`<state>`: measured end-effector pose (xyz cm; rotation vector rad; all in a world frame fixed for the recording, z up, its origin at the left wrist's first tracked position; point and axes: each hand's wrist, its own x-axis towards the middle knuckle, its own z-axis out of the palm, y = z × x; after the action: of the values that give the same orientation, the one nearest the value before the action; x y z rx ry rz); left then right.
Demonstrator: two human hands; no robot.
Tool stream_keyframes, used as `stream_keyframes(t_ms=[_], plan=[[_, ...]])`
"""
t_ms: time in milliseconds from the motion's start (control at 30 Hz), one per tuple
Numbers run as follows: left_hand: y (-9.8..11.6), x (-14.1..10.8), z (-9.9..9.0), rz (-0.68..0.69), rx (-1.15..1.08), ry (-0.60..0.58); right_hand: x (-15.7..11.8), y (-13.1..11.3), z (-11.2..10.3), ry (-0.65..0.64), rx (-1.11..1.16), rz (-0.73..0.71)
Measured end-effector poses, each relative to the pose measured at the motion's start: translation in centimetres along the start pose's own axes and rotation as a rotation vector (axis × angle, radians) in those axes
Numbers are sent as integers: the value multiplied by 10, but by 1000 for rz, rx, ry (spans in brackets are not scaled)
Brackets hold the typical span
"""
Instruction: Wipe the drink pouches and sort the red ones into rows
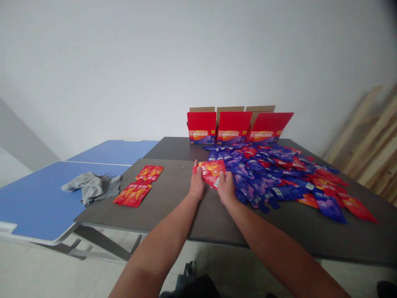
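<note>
Red pouches with an orange fruit print (pixel 212 169) are held between both hands over the middle of the dark table. My left hand (pixel 197 182) grips their left edge, its fingers closed on them. At the lower right edge, my right hand (pixel 226 186) has its fingers closed on the same pouches. Just to the right spreads a big heap of blue pouches (pixel 256 176) mixed with red pouches (pixel 335 182). More red pouches (pixel 133 194) lie flat in two overlapping groups on the left part of the table.
Three open red boxes (pixel 234 126) stand in a row at the back of the dark table (pixel 173 215). A grey cloth (pixel 93 186) lies on a blue table (pixel 37 194) at the left. Wooden boards (pixel 372 145) lean at the far right.
</note>
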<state>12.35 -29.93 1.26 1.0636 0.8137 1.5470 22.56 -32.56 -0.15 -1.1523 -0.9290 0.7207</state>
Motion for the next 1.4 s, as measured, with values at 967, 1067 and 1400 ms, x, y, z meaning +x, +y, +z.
stream_keyframes(t_ms=[967, 1067, 1400], plan=[[39, -10, -33, 416, 1397, -204, -6, -6, 6, -88, 78, 69], [46, -9, -35, 406, 1425, -271, -6, -6, 6, -97, 71, 75], [68, -6, -48, 435, 1460, -306, -8, -2, 8, -173, 63, 63]])
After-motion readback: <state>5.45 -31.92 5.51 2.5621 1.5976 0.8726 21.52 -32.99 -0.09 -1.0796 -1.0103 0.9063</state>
